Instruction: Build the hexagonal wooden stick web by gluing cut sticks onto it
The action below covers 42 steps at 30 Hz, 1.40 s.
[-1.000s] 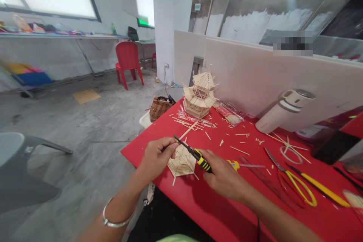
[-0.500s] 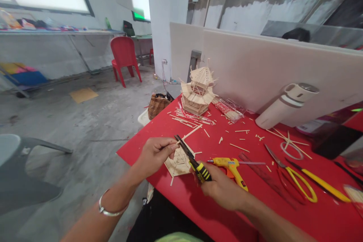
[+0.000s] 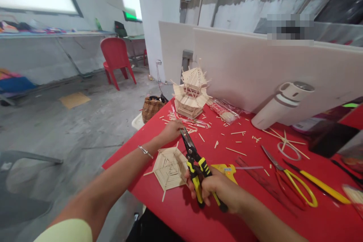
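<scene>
My right hand [image 3: 215,191] is closed round the yellow-and-black handles of a pair of cutters [image 3: 193,159], whose dark blades point up and away over the red table [image 3: 181,215]. A flat hexagonal panel of glued sticks [image 3: 169,167] lies on the table just left of the cutters. My left hand [image 3: 171,131] is stretched out beyond the panel, fingers curled down among loose wooden sticks [image 3: 195,124] in front of a stick pagoda model [image 3: 191,92]. What the fingers hold is hidden.
A yellow glue gun [image 3: 227,169], yellow-handled scissors [image 3: 296,183], a ruler, a tape ring [image 3: 289,151] and a tilted white flask [image 3: 280,106] lie to the right. A packet of sticks [image 3: 225,111] sits by the white partition. A woven basket [image 3: 150,107] and red chair [image 3: 115,58] stand beyond the table's left edge.
My left hand has left the cutter tips and reached forward to the loose sticks. The hexagonal panel now lies uncovered. My right hand has drawn the cutters back and tilted them upright.
</scene>
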Tool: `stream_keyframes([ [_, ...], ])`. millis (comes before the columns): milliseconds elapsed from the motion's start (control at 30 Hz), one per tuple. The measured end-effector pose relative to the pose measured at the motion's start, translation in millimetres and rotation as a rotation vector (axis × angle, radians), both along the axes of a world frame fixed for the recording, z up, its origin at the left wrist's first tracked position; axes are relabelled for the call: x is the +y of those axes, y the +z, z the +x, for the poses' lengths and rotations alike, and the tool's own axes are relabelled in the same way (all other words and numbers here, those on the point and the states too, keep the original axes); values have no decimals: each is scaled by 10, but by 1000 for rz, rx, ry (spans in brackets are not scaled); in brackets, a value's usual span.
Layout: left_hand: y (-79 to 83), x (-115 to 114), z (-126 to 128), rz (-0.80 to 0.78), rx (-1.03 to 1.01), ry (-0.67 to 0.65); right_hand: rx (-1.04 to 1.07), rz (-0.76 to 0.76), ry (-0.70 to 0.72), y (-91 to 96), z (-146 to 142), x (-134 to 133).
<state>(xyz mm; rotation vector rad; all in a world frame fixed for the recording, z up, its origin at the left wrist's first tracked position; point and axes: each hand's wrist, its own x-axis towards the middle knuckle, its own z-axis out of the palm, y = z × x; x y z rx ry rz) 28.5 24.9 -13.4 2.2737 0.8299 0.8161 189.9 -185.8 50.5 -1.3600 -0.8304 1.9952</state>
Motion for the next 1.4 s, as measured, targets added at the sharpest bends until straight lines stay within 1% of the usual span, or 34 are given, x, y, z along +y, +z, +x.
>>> stream_keyframes([
  [67, -29, 126, 106, 10, 8, -1, -13, 5, -25, -21, 58, 17],
  [100, -11, 155, 127, 17, -3, 14, -14, 18, -24, -28, 90, 25],
  [167, 86, 155, 111, 20, -69, 61, -9, 45, -6, -36, 146, 46],
  [200, 158, 130, 79, -3, -115, 50, 3, 53, 11, -37, 166, 58],
  [233, 239, 87, 35, -47, -162, 0, 22, 52, 29, -39, 178, 69],
  [300, 398, -43, -71, -140, -241, -168, 93, 31, 67, -44, 175, 87],
  [367, 516, -212, -175, -218, -289, -313, 200, 7, 125, -56, 143, 93],
  [433, 577, -384, -264, -317, -340, -366, 306, -4, 200, -66, 97, 83],
  [500, 595, -529, -338, -412, -378, -341, 384, -15, 278, -56, 49, 53],
  [567, 596, -635, -398, -481, -409, -271, 426, -30, 321, -14, 10, 4],
  [633, 597, -702, -449, -526, -451, -190, 438, -38, 317, 55, -15, -63],
  [733, 600, -766, -505, -550, -536, -71, 404, -16, 270, 159, -15, -167],
  [800, 606, -815, -528, -588, -556, -10, 303, 23, 220, 197, 20, -208],
  [833, 613, -846, -534, -617, -558, 14, 214, 55, 184, 204, 49, -211],
  [900, 634, -921, -536, -676, -555, 44, -53, 160, 127, 203, 122, -184],
  [967, 668, -1003, -527, -711, -568, 60, -388, 323, 112, 197, 194, -126],
  [1033, 705, -1075, -508, -734, -582, 60, -701, 528, 121, 198, 240, -68],
  [1100, 735, -1127, -483, -744, -581, 43, -928, 685, 135, 204, 245, -32],
  [1167, 750, -1158, -457, -735, -565, 15, -1065, 756, 173, 203, 219, -21],
  [1233, 751, -1172, -435, -716, -538, -3, -1144, 788, 210, 186, 187, -21],
  [1400, 751, -1184, -419, -688, -469, -23, -1375, 896, 214, 119, 181, 4],
])
